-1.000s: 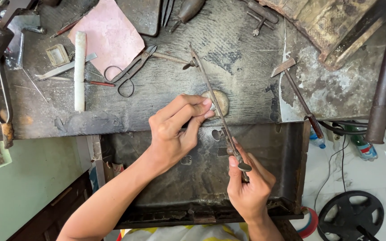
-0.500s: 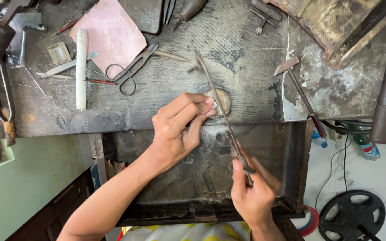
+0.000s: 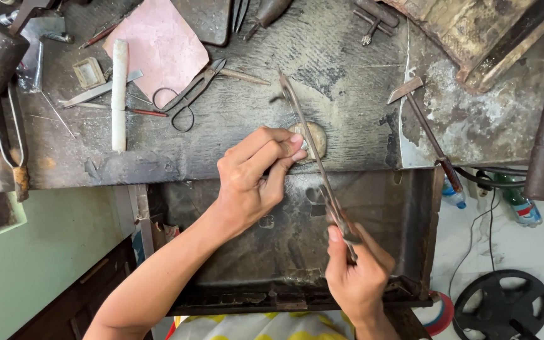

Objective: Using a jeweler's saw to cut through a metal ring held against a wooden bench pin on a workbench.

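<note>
While the left hand (image 3: 253, 173) pins a small workpiece (image 3: 303, 146) on the table (image 3: 234, 135), the right hand (image 3: 357, 277) grips a long file (image 3: 310, 151); level strokes seem best.

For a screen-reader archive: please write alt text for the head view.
A person's right hand draws a long metal file across a small piece pinched by the left hand against a worn wooden bench. Metal shears and a pink sheet lie behind.

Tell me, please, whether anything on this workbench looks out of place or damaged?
Nothing looks wrongly placed. The bench top is scratched and stained. The left hand pinches a small piece against a worn peg, while the right hand holds a long file across it.
</note>
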